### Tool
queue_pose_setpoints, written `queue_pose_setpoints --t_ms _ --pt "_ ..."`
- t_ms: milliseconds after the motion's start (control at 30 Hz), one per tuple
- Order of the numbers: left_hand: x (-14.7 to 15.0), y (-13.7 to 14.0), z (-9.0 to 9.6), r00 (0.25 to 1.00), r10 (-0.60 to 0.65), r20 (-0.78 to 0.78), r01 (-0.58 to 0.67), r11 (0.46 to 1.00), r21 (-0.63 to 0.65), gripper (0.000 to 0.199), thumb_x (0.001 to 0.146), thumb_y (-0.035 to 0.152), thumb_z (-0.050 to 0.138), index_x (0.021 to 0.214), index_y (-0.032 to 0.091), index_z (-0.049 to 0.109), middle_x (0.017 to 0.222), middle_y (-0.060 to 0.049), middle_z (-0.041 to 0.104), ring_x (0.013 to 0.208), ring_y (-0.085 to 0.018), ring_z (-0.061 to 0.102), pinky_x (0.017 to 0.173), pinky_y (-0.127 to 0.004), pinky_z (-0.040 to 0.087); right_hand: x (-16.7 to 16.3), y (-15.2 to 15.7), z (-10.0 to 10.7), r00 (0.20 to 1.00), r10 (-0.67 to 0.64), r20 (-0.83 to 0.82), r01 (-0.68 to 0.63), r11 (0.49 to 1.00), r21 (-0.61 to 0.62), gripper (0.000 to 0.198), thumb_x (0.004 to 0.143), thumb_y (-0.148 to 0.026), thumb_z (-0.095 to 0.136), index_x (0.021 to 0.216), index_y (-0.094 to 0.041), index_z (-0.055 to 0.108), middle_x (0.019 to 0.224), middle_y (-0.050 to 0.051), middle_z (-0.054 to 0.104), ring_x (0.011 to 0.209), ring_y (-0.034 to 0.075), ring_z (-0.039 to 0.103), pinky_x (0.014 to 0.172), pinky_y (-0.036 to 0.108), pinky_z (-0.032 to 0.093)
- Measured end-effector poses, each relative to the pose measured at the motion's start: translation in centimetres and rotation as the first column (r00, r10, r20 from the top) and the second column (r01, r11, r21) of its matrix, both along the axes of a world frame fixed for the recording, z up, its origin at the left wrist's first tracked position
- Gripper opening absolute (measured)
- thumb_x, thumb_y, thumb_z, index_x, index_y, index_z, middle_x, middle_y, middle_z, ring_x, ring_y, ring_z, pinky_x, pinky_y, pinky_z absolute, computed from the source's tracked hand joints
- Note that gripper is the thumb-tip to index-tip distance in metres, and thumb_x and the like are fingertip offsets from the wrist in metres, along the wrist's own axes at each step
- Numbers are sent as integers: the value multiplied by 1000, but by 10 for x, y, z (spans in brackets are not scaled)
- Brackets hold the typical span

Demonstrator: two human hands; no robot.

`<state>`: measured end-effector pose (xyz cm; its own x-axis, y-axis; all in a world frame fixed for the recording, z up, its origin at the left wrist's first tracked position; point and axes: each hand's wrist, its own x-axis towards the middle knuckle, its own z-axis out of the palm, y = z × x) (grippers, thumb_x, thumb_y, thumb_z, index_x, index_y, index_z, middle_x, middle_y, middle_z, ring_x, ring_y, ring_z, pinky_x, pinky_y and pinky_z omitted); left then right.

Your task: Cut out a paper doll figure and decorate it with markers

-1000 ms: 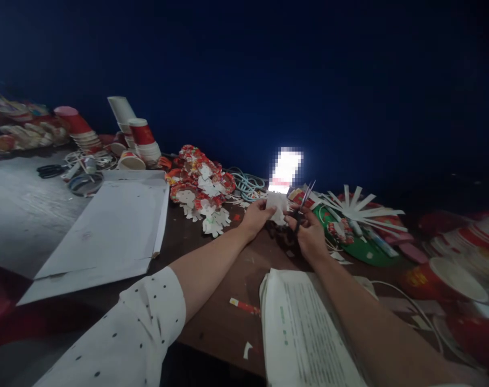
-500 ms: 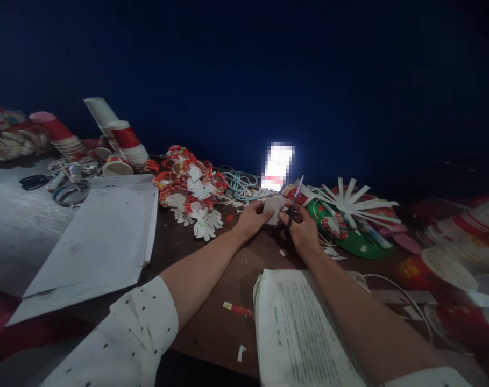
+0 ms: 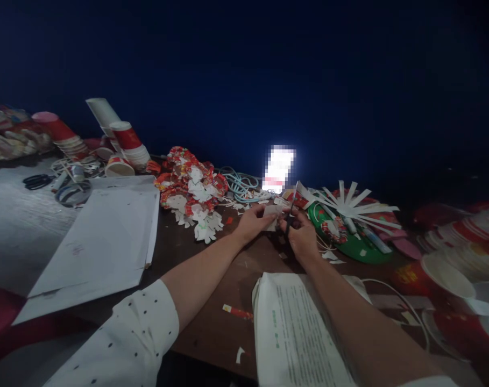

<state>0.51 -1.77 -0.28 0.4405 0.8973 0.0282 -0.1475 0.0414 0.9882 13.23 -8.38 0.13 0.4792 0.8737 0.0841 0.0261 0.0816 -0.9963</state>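
Note:
My left hand (image 3: 253, 223) pinches a small pale piece of paper (image 3: 270, 216) above the brown table, its thumb across the near face. Close on the right, my right hand (image 3: 301, 234) is closed around a pair of scissors (image 3: 292, 207) whose blades point up and away. Its fingertips are near the paper's right edge; whether they touch it I cannot tell. Left of the hands lies a heap of red-and-white cut paper shapes (image 3: 196, 185), some like white flowers. A green disc (image 3: 359, 250) holding a fan of white paper strips (image 3: 351, 204) is on the right.
Behind the hands stands a bright phone screen (image 3: 278, 169), beside a coiled pale-blue cable (image 3: 240, 183). A flat white box (image 3: 103, 231) and stacked paper cups (image 3: 129, 145) are at left. A printed booklet (image 3: 292, 328) lies near me; more cups (image 3: 446, 274) stand at right.
The paper has tilted and sits slightly lower between my hands. The scissors have turned a little more upright, and their tips have shifted left. The whole view has moved slightly.

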Motion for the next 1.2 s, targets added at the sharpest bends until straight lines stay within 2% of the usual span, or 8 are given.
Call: queue_pose_setpoints --t_ms 100,267,367,433,700,900,1067,1200 --pt "0 -2 1 1000 27 -7 -27 999 -21 33 68 32 71 95 12 71 78 -2 69 68 -13 59 65 -23 46 -3 -2 2 999 21 27 -19 999 -46 42 60 -32 75 98 -20 64 67 -3 63 57 11 54 52 22 41" --pt "1 0 -3 990 140 -28 -141 990 -21 25 67 30 72 85 12 71 74 -2 68 65 -12 57 63 -23 45 -6 -6 3 999 32 38 -29 997 -67 44 59 -33 76 99 -21 63 70 -3 63 54 10 52 48 21 41" --pt "0 6 -7 970 227 85 -213 966 -145 29 66 33 72 85 12 70 73 -3 69 63 -13 58 62 -25 47 -6 -7 2 998 31 45 -27 995 -91 46 59 -36 77 101 -20 63 71 -1 64 53 10 51 45 21 40" --pt "-1 10 -7 954 252 160 -212 949 -231 34 64 35 74 87 12 69 73 -4 69 62 -14 59 63 -27 48 -5 -8 2 999 21 47 -17 996 -84 47 60 -37 77 101 -20 63 71 -1 64 54 11 52 45 21 41" --pt "-6 12 -2 952 194 238 -128 955 -266 37 60 34 77 87 10 70 74 -5 71 64 -14 61 66 -27 48 -3 -8 -2 994 22 109 -12 996 -87 48 63 -41 78 103 -18 66 74 1 64 53 10 49 46 21 39" --pt "-6 13 -1 950 178 256 -101 952 -289 32 60 25 74 88 10 70 76 -5 72 68 -15 63 69 -28 49 -3 -9 1 998 29 56 -21 991 -132 55 62 -47 79 107 -19 66 76 2 67 53 11 51 46 22 40" --pt "-6 12 -3 961 97 257 -32 969 -247 33 61 22 72 92 10 70 79 -5 73 69 -15 63 71 -27 49 -3 -8 4 1000 20 -11 -21 992 -124 54 61 -43 80 108 -20 65 72 0 65 60 13 55 50 23 42" --pt "-5 9 -5 983 12 182 23 982 -188 38 62 21 74 98 10 70 86 -6 73 74 -15 63 74 -28 49 -4 -6 5 998 17 -57 -24 994 -111 56 60 -39 80 110 -21 65 71 -2 63 58 12 54 53 24 44"
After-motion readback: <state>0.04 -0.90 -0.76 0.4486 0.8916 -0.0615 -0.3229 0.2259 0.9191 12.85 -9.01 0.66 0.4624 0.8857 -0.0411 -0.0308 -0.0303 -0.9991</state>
